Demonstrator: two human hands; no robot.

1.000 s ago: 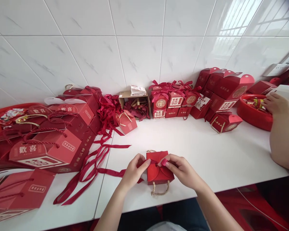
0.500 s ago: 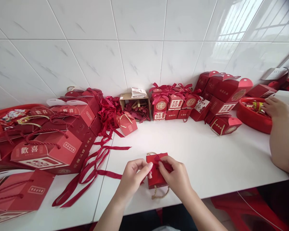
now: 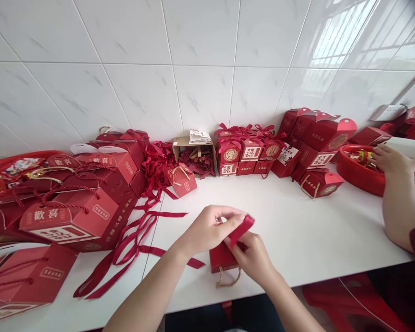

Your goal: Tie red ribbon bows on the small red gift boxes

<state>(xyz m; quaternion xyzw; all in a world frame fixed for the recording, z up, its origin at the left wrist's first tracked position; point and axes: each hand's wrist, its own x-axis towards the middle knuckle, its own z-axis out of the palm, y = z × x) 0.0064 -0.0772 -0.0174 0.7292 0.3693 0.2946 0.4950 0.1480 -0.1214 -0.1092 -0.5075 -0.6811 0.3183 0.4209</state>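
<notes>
A small red gift box (image 3: 224,261) lies on the white table in front of me, its twisted cord handle (image 3: 228,279) loose at the near side. Above it, my left hand (image 3: 210,230) is closed, pinching a dark red ribbon (image 3: 242,228) between thumb and fingers. My right hand (image 3: 254,253) is closed on the same ribbon, low over the box's right side. The two hands hide most of the box top and the ribbon's knot, if there is one.
Loose ribbons (image 3: 119,258) and stacked red boxes (image 3: 69,214) lie on the left. Ribbon-tied boxes (image 3: 251,152) stand by the wall near an open carton (image 3: 193,142). On the right, a co-worker's hand (image 3: 396,159) holds a white object over a red basin (image 3: 352,173).
My left hand has moved right and up across the box, carrying a ribbon end over toward the right hand. The co-worker's hand has shifted slightly left.
</notes>
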